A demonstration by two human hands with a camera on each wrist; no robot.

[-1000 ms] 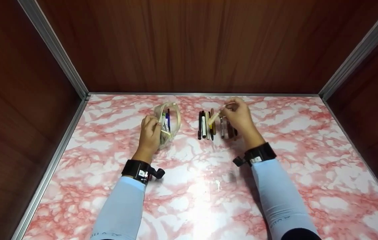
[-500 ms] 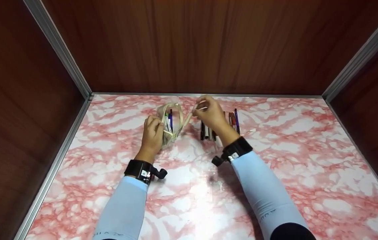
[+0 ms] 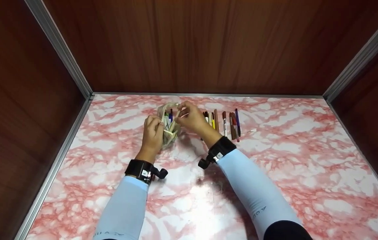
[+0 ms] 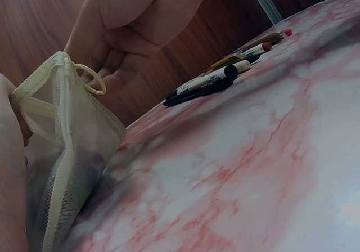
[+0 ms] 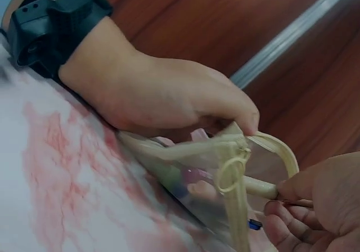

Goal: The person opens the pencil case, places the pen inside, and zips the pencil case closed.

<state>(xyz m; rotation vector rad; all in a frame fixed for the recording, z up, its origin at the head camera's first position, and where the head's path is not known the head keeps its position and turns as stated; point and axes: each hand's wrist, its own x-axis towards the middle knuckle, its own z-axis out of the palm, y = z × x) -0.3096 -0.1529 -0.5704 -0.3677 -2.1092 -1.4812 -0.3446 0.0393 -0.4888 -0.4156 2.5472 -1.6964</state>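
A cream-edged mesh pencil pouch (image 3: 166, 142) stands with its mouth spread, several pens inside, among them a blue one (image 3: 170, 116). My left hand (image 3: 152, 133) grips its left rim between thumb and fingers. At the opposite side of the mouth, my right hand (image 3: 193, 118) pinches the end of a cream-coloured pen (image 5: 261, 188), whose lower part is inside the pouch. A ring-shaped zipper pull (image 4: 93, 80) hangs at the pouch's near corner in the left wrist view. The mesh blurs the contents.
To the right lie pens side by side: a yellow one (image 3: 213, 122), a brown one (image 3: 217, 119), a marker with a dark red cap (image 3: 224, 121) and a purple pen (image 3: 238, 121). The right forearm partly covers this row. Wood panels (image 3: 189, 46) wall the marbled table (image 3: 292, 160).
My right hand has carried the cream-coloured pen leftward from the row of pens and lowered it into the pouch's mouth. The left hand keeps its hold on the rim.
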